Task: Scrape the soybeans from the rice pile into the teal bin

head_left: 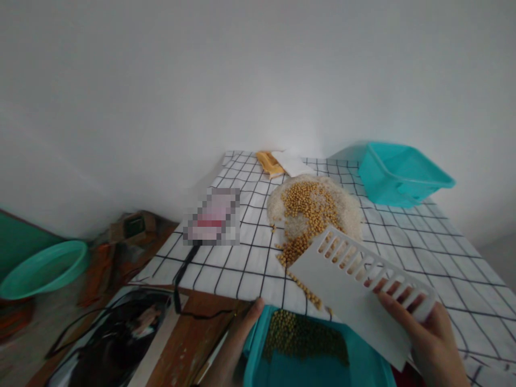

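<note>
My right hand point(431, 333) grips a white plastic board point(342, 285) by its slotted edge, fingers around the slats. The board's far end rests tilted against soybeans point(296, 250) on the checked cloth. These lie over a pale heap of what looks like rice point(349, 209), with a thin trail running to the near edge. Below that edge is a teal bin point(306, 373) holding soybeans and small dark green beans point(318, 338). My left hand point(236, 344) is at the bin's left side, thumb at its rim; its other fingers are mostly hidden.
A second teal basket point(403, 180) stands at the back right of the table. A yellow and white packet point(270, 164) lies behind the heap. On the left is a blurred-out phone-like device point(213, 215) with a black cable point(187, 263). A green basin point(44, 269) sits on the floor.
</note>
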Motion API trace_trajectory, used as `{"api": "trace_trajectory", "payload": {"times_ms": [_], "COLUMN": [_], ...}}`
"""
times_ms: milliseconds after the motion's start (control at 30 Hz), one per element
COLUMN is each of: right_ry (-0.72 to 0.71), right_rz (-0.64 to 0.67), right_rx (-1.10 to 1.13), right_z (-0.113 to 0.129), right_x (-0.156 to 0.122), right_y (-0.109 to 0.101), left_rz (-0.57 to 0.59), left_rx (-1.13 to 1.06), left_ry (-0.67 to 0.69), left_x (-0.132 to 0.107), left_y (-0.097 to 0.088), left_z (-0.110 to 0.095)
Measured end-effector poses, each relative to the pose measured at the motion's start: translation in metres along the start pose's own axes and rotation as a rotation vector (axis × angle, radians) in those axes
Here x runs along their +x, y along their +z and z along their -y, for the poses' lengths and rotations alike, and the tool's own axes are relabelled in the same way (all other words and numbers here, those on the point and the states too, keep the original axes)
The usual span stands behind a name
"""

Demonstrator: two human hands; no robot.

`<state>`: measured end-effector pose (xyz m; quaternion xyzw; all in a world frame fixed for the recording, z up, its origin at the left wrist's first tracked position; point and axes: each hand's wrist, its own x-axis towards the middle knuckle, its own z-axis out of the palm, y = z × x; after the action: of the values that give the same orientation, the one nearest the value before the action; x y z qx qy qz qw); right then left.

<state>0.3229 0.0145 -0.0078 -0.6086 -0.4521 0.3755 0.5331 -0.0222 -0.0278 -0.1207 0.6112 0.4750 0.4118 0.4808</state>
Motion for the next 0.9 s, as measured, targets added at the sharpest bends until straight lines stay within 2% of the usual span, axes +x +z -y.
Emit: {"api": "trace_trajectory", "payload": {"times_ms": [167,300,433,567,800,900], "right_ry": [-0.015,-0.023,-0.036,-0.023,-0.049,-0.055], "right_rz": [-0.009,-0.038,-0.043,-0.072,-0.057,-0.060], "right_rx": [-0.051,-0.018,-0.028,-0.022,-0.056,-0.062], "right_z": [0.013,0.025,0.031,0.028,0.010,0.010], "right_x": [-0.005,-0.007,-0.007,-0.008,0.001,0.002], "right_y": [0.009,0.019,0.025,0.023,0.005,0.007], "left_rz": [0.010,-0.037,-0.036,-0.033,-0.022,-0.019], "left_rx": [0.064,0.017,0.013,0.060,0.088,0.082], "left_ry": [0.007,-0.011,-0.007,-0.016,0.013,-0.009], "left_x": [0.001,0.001,0.001,0.001,0.000,0.000], "left_y": [0.001,0.005,0.007,0.006,0.004,0.002], "left_z": [-0.003,-0.004,-0.005,-0.006,-0.006,-0.009]}}
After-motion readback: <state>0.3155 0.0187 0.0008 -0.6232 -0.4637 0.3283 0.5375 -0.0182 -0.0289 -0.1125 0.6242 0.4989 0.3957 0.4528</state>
